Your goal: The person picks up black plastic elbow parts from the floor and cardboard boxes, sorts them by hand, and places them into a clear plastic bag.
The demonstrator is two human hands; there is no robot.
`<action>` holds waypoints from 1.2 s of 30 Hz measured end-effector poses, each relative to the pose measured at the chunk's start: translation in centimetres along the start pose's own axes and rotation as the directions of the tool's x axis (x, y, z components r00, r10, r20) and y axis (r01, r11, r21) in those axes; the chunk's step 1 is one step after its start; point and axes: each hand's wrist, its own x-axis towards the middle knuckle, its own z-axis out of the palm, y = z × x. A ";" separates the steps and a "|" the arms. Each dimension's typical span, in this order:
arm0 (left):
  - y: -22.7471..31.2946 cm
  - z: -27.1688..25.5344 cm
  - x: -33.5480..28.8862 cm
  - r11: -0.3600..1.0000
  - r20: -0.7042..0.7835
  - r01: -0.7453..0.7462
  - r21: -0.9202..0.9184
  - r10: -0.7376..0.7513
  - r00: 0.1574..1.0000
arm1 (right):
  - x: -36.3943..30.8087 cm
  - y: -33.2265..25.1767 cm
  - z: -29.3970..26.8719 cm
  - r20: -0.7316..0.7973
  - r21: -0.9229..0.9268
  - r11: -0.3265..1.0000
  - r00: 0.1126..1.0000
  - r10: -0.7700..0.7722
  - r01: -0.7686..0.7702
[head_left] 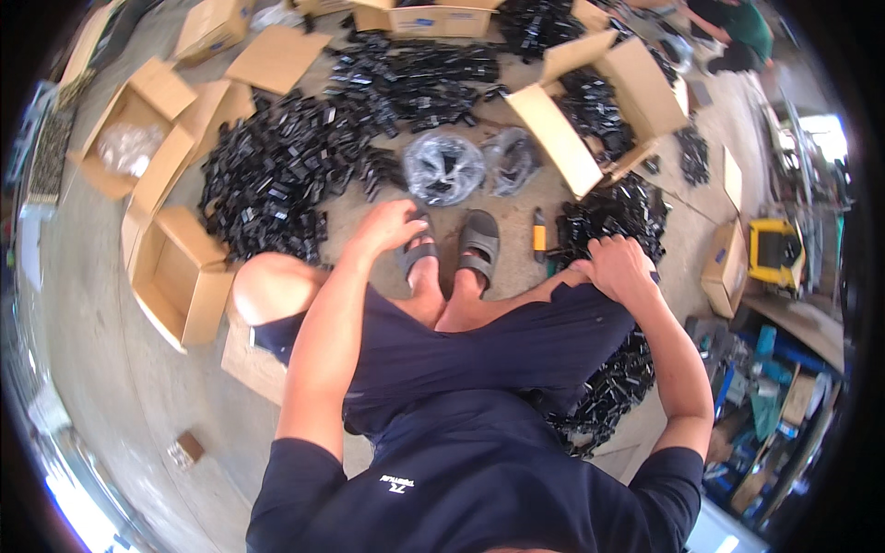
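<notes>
Many small black pieces point(267, 175) lay heaped on the concrete floor point(129, 369), the broadest heap ahead and to the left of the seated person. The left hand point(387, 228) was above the grey left sandal point(421, 251), its fingers bent and close together; whether they held anything, I could not tell. The right hand point(616, 265) was by the right knee, at the near edge of another pile of pieces point(636, 217) — its fingers curled down, their tips too hidden to show any grip. A yellow-and-black tool point(539, 236) lay just left of that pile. Beyond the feet sat two clear plastic bags point(444, 170), and to their right an open cardboard box point(604, 111) with black pieces inside.
</notes>
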 end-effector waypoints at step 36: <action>13.7 2.3 -26.6 0.738 -0.467 -0.243 -0.629 -0.110 0.877 | 2.6 -1.0 2.7 -0.179 -0.142 0.983 0.974 -0.138 0.114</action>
